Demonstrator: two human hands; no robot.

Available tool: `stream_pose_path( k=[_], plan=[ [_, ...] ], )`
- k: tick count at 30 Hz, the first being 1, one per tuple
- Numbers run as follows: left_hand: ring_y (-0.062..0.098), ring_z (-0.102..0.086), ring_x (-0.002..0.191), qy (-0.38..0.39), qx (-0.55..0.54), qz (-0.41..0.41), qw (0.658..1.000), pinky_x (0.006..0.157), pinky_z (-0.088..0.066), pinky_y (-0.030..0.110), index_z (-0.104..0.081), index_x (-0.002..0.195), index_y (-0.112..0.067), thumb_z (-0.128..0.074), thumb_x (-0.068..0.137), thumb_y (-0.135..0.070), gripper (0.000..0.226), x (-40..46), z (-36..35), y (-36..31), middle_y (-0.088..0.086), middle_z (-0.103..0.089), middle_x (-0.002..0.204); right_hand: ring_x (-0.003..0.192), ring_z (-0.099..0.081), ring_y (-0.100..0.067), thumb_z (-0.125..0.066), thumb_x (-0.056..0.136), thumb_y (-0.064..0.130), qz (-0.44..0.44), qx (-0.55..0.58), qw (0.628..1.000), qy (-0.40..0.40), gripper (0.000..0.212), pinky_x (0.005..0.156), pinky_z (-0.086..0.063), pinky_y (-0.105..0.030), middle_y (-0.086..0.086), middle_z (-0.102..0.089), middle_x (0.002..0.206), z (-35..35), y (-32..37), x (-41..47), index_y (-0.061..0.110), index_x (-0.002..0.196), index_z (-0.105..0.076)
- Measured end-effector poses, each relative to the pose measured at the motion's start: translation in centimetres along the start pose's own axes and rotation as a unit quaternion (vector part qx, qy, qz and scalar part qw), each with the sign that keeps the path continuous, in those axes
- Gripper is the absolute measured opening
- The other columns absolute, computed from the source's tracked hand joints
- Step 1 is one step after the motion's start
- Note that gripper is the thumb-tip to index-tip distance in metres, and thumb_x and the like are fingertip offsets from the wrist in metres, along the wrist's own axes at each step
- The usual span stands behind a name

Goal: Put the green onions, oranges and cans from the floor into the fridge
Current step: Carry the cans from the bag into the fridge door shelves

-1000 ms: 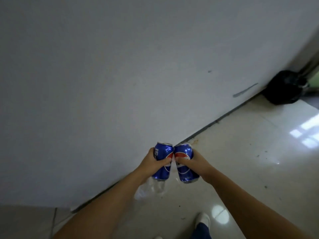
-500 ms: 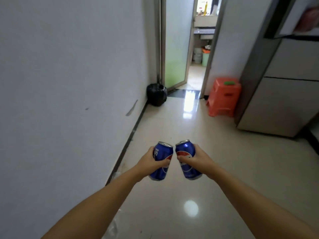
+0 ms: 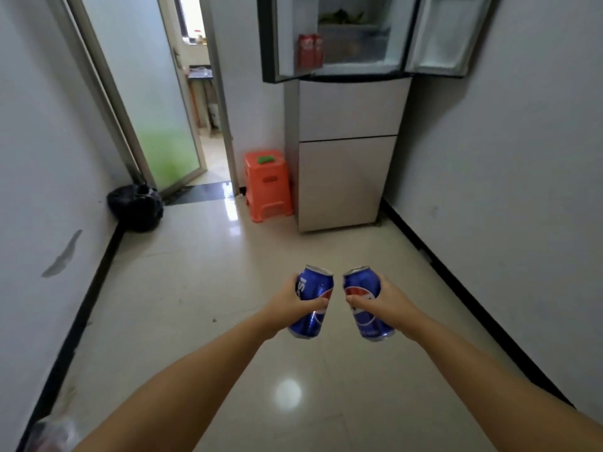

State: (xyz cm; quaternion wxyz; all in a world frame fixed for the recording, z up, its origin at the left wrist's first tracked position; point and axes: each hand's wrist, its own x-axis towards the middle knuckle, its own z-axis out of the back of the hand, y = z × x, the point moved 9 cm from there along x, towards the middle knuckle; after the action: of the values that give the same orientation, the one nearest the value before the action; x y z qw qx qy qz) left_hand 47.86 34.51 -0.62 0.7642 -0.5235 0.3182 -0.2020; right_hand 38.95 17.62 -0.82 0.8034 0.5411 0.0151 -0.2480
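Note:
My left hand (image 3: 290, 305) grips a blue Pepsi can (image 3: 313, 300), and my right hand (image 3: 383, 303) grips a second blue Pepsi can (image 3: 367, 301). Both cans are held in front of me above the tiled floor, a small gap between them. Straight ahead stands the fridge (image 3: 347, 151) with both upper doors swung open. Two red cans (image 3: 310, 50) sit in the left door's shelf. Something green (image 3: 341, 17) lies on an inner shelf. No oranges or green onions show on the floor.
An orange plastic stool (image 3: 267, 187) stands left of the fridge with a small green item on top. A black bag (image 3: 135, 207) lies by the left wall near a frosted glass door (image 3: 150, 93). A clear plastic bag (image 3: 52, 432) sits at bottom left. White walls flank the corridor.
My view has swung right from the left wall to face the open fridge. Both cans stay in my hands and have drawn slightly apart.

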Motion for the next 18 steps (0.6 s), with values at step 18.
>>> stream_pose_path(
  k=[18],
  plan=[
    [0.017,-0.059,0.103,0.078,0.044,-0.08,0.993,0.09,-0.049,0.033,-0.041,0.128,-0.018,-0.077,0.076,-0.021,0.064,29.1,-12.7,-17.0,0.0,-0.059,0.114,0.091,-0.062,-0.016,-0.077,0.074,0.034,-0.007,-0.01,0.99,-0.139,0.05,0.082,-0.048,-0.032,0.001,-0.063,0.099,26.7,-2.6,15.8,0.022,0.113,-0.049]
  ],
)
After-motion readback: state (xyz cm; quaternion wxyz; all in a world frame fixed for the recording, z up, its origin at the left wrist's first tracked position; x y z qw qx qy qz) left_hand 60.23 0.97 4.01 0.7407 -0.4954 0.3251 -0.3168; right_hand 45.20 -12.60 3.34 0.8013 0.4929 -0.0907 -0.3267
